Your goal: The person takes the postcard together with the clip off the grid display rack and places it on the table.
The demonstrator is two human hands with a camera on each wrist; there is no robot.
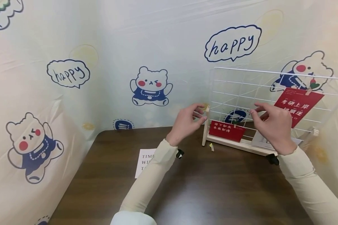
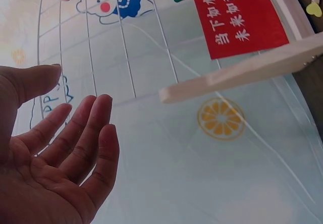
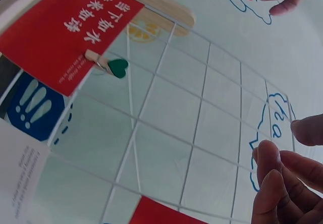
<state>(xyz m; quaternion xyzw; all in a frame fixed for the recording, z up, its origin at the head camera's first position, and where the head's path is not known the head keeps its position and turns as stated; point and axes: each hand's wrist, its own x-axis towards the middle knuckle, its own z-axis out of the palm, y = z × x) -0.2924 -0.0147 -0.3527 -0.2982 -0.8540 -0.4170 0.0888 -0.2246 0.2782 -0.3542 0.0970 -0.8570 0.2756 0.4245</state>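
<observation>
My left hand [image 1: 186, 122] hovers beside the left wooden post of a white wire grid rack [image 1: 236, 82]. Its fingers are spread and relaxed, with nothing between them in the left wrist view. In front of the grid, my right hand [image 1: 277, 126] is raised with loosely bent fingers; the right wrist view shows a gap between thumb and fingertips. A small red card [image 1: 223, 130] is fixed low on the grid by a wooden clip with a green heart [image 3: 118, 68]. Higher at right hangs a larger red card [image 1: 307, 99], partly behind the right hand, under another clip [image 1: 309, 90].
A loose clip with a yellow heart [image 1: 212, 147] lies on the brown table [image 1: 202, 193] before the rack. A white printed card [image 1: 142, 159] lies partly under the left forearm. A pale card [image 1: 260, 140] leans low on the rack. Patterned cloth [image 1: 107, 37] hangs behind.
</observation>
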